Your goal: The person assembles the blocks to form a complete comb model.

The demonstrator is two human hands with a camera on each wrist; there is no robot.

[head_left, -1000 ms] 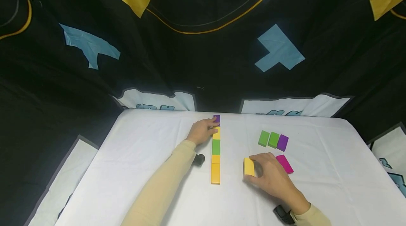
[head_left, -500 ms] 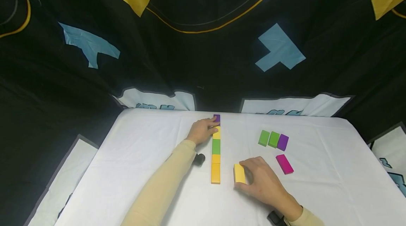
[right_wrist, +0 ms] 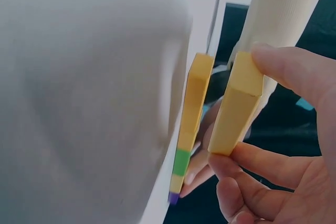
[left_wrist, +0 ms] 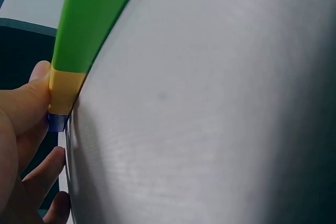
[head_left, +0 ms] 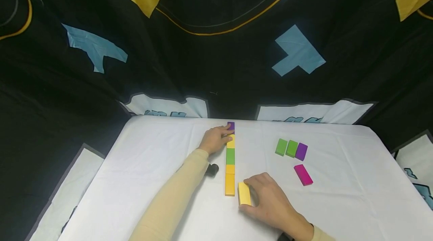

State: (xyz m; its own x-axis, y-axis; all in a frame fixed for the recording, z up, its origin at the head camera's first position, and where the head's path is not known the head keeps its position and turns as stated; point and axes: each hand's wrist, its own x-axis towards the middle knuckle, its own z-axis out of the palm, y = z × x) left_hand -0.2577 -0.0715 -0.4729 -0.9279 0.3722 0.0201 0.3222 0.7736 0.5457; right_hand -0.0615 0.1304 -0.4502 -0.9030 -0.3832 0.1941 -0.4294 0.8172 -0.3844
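In the head view a straight row of several coloured blocks runs away from me. It has a purple block (head_left: 231, 125) at the far end, then a yellow block (head_left: 231, 143), a green block (head_left: 230, 156) and orange-yellow blocks (head_left: 230, 184) at the near end. My left hand (head_left: 214, 139) touches the far end, fingers extended over the purple block and thumb at the yellow one. My right hand (head_left: 268, 201) pinches a loose yellow block (head_left: 244, 193) between thumb and fingers, just right of the row's near end and apart from it. The right wrist view shows this block (right_wrist: 236, 106) held clear of the cloth.
Two green blocks (head_left: 281, 147) and a purple block (head_left: 301, 152) lie side by side at the right on the white tablecloth (head_left: 345, 165). Nearer to me lies a magenta block (head_left: 303, 175). A dark curtain (head_left: 216, 64) hangs behind the table.
My right hand has carried the yellow block leftward and toward me, close to the row's near end. The left hand and the row have stayed put.
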